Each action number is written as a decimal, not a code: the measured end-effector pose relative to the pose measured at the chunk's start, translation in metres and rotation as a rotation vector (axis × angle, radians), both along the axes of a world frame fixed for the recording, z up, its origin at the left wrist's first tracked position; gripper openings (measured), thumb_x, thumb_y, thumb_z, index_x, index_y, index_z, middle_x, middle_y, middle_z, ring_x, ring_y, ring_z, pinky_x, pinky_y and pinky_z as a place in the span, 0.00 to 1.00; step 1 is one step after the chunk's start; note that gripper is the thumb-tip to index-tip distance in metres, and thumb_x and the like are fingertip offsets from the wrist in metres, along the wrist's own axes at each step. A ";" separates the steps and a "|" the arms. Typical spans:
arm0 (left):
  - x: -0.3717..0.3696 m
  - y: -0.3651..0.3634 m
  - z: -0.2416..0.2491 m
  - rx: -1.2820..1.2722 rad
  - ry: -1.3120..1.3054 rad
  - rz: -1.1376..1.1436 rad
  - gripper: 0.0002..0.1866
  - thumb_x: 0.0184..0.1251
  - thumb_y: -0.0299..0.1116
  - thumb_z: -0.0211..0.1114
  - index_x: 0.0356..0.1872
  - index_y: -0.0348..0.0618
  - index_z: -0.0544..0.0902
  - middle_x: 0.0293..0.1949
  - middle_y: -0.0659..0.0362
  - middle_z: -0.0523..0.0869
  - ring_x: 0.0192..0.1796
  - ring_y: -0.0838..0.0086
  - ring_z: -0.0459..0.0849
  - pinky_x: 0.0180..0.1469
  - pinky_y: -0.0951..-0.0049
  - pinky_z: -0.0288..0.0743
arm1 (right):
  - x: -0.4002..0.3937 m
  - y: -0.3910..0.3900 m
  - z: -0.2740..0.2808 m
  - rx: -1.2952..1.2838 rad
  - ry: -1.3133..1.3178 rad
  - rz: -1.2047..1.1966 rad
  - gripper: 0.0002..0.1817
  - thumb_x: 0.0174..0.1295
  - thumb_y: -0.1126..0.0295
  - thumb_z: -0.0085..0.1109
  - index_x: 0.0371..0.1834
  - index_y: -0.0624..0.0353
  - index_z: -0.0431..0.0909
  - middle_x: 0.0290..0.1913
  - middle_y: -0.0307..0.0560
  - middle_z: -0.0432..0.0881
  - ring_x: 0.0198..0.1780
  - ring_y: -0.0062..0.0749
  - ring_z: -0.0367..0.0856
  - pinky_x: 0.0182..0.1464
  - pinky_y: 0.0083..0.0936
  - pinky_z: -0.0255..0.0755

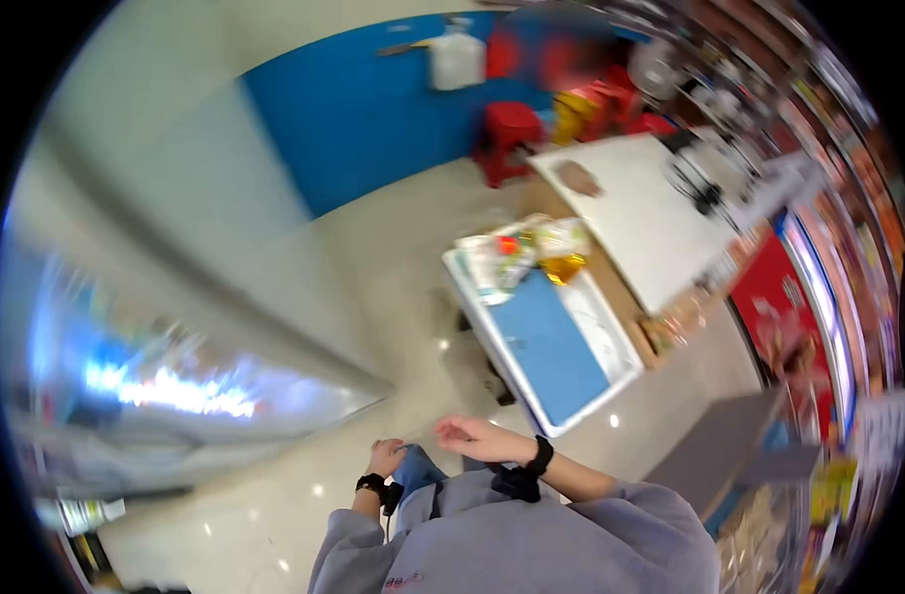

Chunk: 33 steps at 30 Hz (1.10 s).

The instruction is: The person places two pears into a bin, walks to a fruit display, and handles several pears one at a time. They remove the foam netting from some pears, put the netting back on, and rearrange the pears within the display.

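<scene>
Both of my hands are low in the head view, in front of my grey top. My left hand point(385, 458), with a black wrist strap, is near my blue jeans point(419, 473); its fingers are too small and blurred to read. My right hand point(469, 437), also strapped at the wrist, is held out over the floor with its fingers loosely curled and apart, and no object shows in it. Beyond it stands a white tray table point(628, 364) with a blue mat point(549, 346) and several packets point(512, 259) at its far end.
A white-topped table point(650, 228) stands behind the tray. Red stools point(513, 124) are by the blue wall panel point(363, 109). A large pale cabinet point(205, 228) fills the left side. Stocked shelves point(868, 178) and a grey surface point(714, 445) are at the right.
</scene>
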State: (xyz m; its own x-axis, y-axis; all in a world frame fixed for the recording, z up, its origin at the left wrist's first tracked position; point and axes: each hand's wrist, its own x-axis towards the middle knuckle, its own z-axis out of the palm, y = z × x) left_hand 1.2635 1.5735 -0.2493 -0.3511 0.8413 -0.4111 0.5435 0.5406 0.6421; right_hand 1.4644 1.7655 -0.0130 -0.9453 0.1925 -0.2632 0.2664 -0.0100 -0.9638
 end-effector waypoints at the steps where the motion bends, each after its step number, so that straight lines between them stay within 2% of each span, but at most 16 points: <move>1: -0.004 -0.036 -0.010 -0.063 -0.061 0.242 0.22 0.51 0.46 0.59 0.45 0.46 0.79 0.44 0.47 0.80 0.53 0.54 0.74 0.60 0.60 0.63 | -0.011 -0.020 -0.002 0.021 0.016 0.061 0.16 0.64 0.66 0.51 0.51 0.62 0.68 0.44 0.43 0.77 0.46 0.25 0.74 0.49 0.22 0.68; 4: -0.003 -0.156 -0.005 -0.183 -0.018 0.773 0.24 0.51 0.46 0.58 0.47 0.45 0.77 0.44 0.45 0.80 0.52 0.53 0.75 0.57 0.60 0.67 | -0.035 -0.071 -0.030 -0.037 -0.082 0.262 0.17 0.62 0.66 0.53 0.52 0.62 0.68 0.45 0.45 0.76 0.47 0.26 0.74 0.50 0.22 0.68; 8: 0.010 -0.313 0.006 -0.168 -0.031 1.216 0.24 0.52 0.43 0.59 0.49 0.42 0.75 0.45 0.45 0.79 0.52 0.55 0.75 0.54 0.62 0.69 | -0.096 -0.151 -0.066 0.062 -0.232 0.505 0.19 0.60 0.64 0.56 0.52 0.61 0.69 0.45 0.48 0.76 0.48 0.29 0.75 0.51 0.23 0.68; 12: 0.018 -0.457 0.032 0.276 -0.019 1.601 0.18 0.58 0.34 0.59 0.49 0.39 0.74 0.44 0.51 0.79 0.47 0.66 0.77 0.48 0.69 0.71 | -0.192 -0.249 -0.046 0.487 -0.122 0.893 0.22 0.58 0.61 0.56 0.52 0.61 0.69 0.40 0.52 0.79 0.46 0.34 0.77 0.48 0.26 0.70; 14: 0.009 -0.499 0.081 0.535 0.061 1.693 0.15 0.60 0.30 0.58 0.48 0.37 0.73 0.44 0.54 0.78 0.45 0.71 0.77 0.45 0.73 0.72 | -0.244 -0.302 -0.033 0.609 0.032 1.090 0.21 0.58 0.61 0.56 0.51 0.61 0.70 0.40 0.53 0.79 0.44 0.35 0.78 0.46 0.27 0.70; 15: 0.001 -0.508 0.141 0.634 0.091 1.753 0.14 0.61 0.29 0.57 0.48 0.37 0.73 0.45 0.54 0.79 0.46 0.72 0.77 0.46 0.73 0.72 | -0.270 -0.329 -0.025 0.608 0.101 1.149 0.21 0.58 0.62 0.56 0.51 0.61 0.70 0.40 0.53 0.79 0.43 0.34 0.78 0.45 0.27 0.71; 18: -0.025 -0.544 0.261 0.635 0.591 1.651 0.11 0.53 0.25 0.58 0.40 0.40 0.73 0.43 0.56 0.79 0.47 0.68 0.77 0.46 0.70 0.71 | -0.343 -0.420 0.020 0.454 0.286 1.175 0.17 0.57 0.67 0.56 0.47 0.63 0.71 0.38 0.51 0.79 0.40 0.32 0.78 0.43 0.26 0.71; 21: -0.056 -0.576 0.372 0.303 1.164 1.398 0.10 0.45 0.21 0.58 0.32 0.42 0.74 0.41 0.58 0.80 0.49 0.64 0.76 0.46 0.66 0.70 | -0.406 -0.516 0.088 0.212 0.436 1.003 0.09 0.55 0.73 0.56 0.37 0.63 0.72 0.34 0.45 0.77 0.38 0.29 0.75 0.44 0.21 0.68; 23: -0.058 -0.585 0.432 0.073 1.502 1.261 0.11 0.39 0.18 0.59 0.26 0.44 0.74 0.40 0.59 0.80 0.49 0.62 0.75 0.46 0.64 0.69 | -0.445 -0.565 0.123 0.007 0.498 0.915 0.10 0.52 0.76 0.56 0.36 0.61 0.68 0.35 0.42 0.71 0.38 0.26 0.70 0.47 0.21 0.65; 26: -0.070 -0.576 0.469 0.082 2.071 1.221 0.03 0.47 0.28 0.59 0.25 0.48 0.76 0.35 0.63 0.82 0.44 0.71 0.74 0.48 0.67 0.67 | -0.499 -0.628 0.182 -0.216 0.822 0.987 0.13 0.51 0.77 0.53 0.39 0.58 0.64 0.39 0.45 0.67 0.41 0.28 0.67 0.50 0.27 0.63; 27: -0.076 -0.606 0.433 0.152 1.936 1.456 0.08 0.51 0.34 0.55 0.33 0.48 0.73 0.40 0.62 0.79 0.47 0.70 0.73 0.49 0.65 0.66 | -0.516 -0.637 0.176 -0.271 0.795 1.077 0.13 0.53 0.76 0.52 0.42 0.59 0.64 0.40 0.46 0.68 0.42 0.28 0.68 0.51 0.27 0.64; 28: -0.080 -0.655 0.366 0.242 1.759 1.753 0.13 0.55 0.40 0.52 0.41 0.49 0.69 0.45 0.61 0.76 0.49 0.68 0.72 0.51 0.64 0.65 | -0.533 -0.650 0.162 -0.305 0.655 1.223 0.14 0.55 0.75 0.52 0.45 0.59 0.64 0.42 0.47 0.69 0.43 0.29 0.69 0.51 0.27 0.65; 29: -0.088 -0.723 0.276 0.522 1.296 2.194 0.19 0.58 0.45 0.48 0.48 0.49 0.66 0.50 0.60 0.74 0.52 0.66 0.70 0.52 0.63 0.65 | -0.547 -0.659 0.131 -0.313 0.389 1.368 0.15 0.57 0.74 0.51 0.48 0.59 0.64 0.44 0.47 0.70 0.45 0.30 0.70 0.52 0.27 0.65; 30: -0.087 -0.790 0.177 1.064 0.706 2.584 0.25 0.62 0.51 0.45 0.56 0.50 0.62 0.55 0.59 0.71 0.54 0.64 0.69 0.53 0.62 0.64 | -0.558 -0.664 0.098 -0.316 0.132 1.486 0.16 0.59 0.74 0.50 0.51 0.60 0.63 0.45 0.48 0.71 0.46 0.31 0.72 0.52 0.27 0.66; 31: -0.068 -0.845 0.081 1.515 0.238 2.828 0.30 0.66 0.57 0.41 0.64 0.50 0.59 0.60 0.58 0.68 0.57 0.62 0.68 0.55 0.61 0.63 | -0.571 -0.675 0.076 -0.302 -0.063 1.563 0.17 0.61 0.73 0.50 0.53 0.60 0.63 0.47 0.49 0.72 0.48 0.32 0.73 0.53 0.27 0.66; 33: -0.062 -0.834 0.070 1.602 0.464 3.127 0.22 0.65 0.44 0.42 0.58 0.48 0.64 0.39 0.61 0.70 0.33 0.73 0.64 0.31 0.72 0.58 | -0.596 -0.707 0.054 -0.255 -0.229 1.634 0.20 0.64 0.71 0.48 0.59 0.61 0.63 0.50 0.51 0.75 0.50 0.33 0.75 0.54 0.27 0.68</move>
